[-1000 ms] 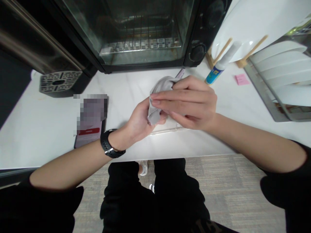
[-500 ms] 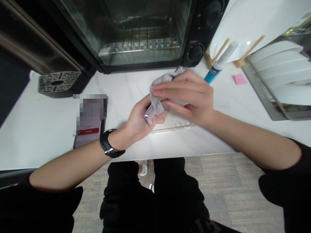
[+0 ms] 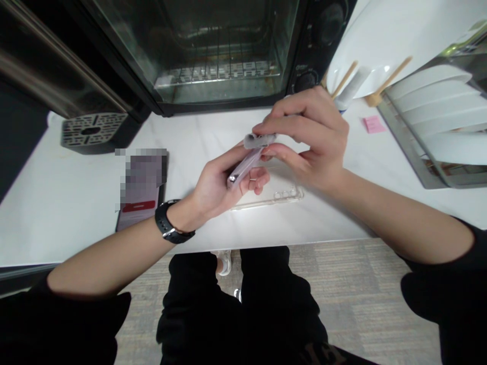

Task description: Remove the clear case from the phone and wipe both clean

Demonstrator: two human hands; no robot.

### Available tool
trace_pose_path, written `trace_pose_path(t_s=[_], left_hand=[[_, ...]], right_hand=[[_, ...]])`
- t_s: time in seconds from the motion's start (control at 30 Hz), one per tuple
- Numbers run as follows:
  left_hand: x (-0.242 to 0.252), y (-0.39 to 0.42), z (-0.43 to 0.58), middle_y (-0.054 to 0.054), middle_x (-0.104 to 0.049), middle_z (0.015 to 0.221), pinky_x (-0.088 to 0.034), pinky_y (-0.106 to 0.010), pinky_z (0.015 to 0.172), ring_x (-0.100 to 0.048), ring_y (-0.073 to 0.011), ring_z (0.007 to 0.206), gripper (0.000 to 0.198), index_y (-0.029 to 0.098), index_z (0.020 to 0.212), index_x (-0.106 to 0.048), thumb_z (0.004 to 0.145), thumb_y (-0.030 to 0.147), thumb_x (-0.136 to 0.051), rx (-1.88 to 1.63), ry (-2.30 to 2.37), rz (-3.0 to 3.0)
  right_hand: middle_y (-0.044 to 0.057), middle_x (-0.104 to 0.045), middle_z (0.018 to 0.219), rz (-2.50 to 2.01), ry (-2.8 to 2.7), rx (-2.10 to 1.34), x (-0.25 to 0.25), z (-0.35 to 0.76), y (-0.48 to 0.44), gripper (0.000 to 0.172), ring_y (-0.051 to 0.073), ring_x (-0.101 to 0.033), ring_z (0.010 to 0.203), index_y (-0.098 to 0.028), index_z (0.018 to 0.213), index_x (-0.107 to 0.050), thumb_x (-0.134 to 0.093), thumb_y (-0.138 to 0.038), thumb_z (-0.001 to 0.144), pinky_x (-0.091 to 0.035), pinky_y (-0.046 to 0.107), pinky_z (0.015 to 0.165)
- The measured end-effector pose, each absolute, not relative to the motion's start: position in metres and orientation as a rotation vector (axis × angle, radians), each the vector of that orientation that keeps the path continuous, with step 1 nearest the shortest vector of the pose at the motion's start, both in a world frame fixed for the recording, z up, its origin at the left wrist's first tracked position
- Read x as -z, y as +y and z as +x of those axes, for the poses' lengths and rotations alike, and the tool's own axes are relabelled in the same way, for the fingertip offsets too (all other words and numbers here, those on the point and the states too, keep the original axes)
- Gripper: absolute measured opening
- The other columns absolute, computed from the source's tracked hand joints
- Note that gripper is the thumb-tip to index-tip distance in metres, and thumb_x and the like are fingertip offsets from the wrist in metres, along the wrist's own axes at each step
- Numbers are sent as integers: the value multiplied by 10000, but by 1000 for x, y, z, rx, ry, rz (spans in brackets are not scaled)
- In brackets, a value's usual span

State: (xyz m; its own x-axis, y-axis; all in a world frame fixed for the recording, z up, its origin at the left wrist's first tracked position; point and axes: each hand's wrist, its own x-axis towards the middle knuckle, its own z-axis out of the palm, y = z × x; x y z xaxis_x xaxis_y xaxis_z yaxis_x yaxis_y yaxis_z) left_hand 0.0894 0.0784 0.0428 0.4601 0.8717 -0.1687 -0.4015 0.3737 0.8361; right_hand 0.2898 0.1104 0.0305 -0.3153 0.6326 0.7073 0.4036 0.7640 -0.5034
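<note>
A slim lavender phone (image 3: pixel 245 169) is gripped along its edges in my left hand (image 3: pixel 218 185), tilted above the white counter. A bunched grey cloth (image 3: pixel 253 141) is pinched between the thumb and fingers of my right hand (image 3: pixel 312 137). That cloth touches the upper end of the phone, and my right fingers hide part of it. Beneath my hands a clear phone case (image 3: pixel 274 196) with round camera holes lies on the counter. Another phone (image 3: pixel 142 190), its screen partly blurred, rests left of my wrist.
A black toaster oven (image 3: pixel 224 99) stands behind my hands, with a drip-tray machine (image 3: pixel 93 132) to its left. At right are a spray bottle (image 3: pixel 353 88), partly hidden, a pink sticky note (image 3: pixel 374 124), and a rack of white plates (image 3: pixel 437 109). The counter's front edge (image 3: pixel 281 243) runs before me.
The cloth, earlier draped over the phone, is now bunched smaller at its upper end. My right hand has shifted slightly right and up, covering more of the spray bottle.
</note>
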Motion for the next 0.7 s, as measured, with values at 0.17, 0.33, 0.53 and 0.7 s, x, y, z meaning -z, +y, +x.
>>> trace_pose_path(t_s=[0.17, 0.33, 0.53, 0.7], left_hand=[[-42, 84, 84, -64, -685, 994, -535, -261, 600, -624, -135, 704, 204, 197, 1045, -780, 941, 350, -695, -920, 551, 813], [-51, 83, 86, -86, -711, 1076, -584, -288, 663, -664, -176, 788, 546, 225, 1197, -796, 947, 697, -681, -919, 600, 899], [-36, 80, 94, -65, -628, 950, -558, -317, 648, -631, -178, 724, 915, 204, 928, -788, 573, 1046, -729, -1041, 579, 1181], [-32, 70, 87, -3, -609, 770, -511, -264, 743, -549, -138, 750, 292, 216, 731, -724, 813, 384, -948, -1122, 867, 1440]], right_hand=[[61, -751, 1114, -908, -1813, -199, -28, 289, 109, 389, 335, -725, 1186, -386, 1096, -829, -692, -722, 955, -626, 523, 1069], [29, -772, 1076, -682, -1636, -63, -29, 286, 113, 254, 295, -719, 1143, -400, 1081, -805, -630, -583, 1056, -597, 487, 1090], [56, -761, 1092, -807, -1528, -179, -30, 282, 117, 467, 305, -720, 1145, -351, 1023, -782, -585, -773, 1008, -630, 487, 1043], [19, -753, 968, -766, -1500, -358, -26, 277, 121, 457, 232, -720, 957, -325, 956, -762, -631, -760, 1004, -641, 396, 917]])
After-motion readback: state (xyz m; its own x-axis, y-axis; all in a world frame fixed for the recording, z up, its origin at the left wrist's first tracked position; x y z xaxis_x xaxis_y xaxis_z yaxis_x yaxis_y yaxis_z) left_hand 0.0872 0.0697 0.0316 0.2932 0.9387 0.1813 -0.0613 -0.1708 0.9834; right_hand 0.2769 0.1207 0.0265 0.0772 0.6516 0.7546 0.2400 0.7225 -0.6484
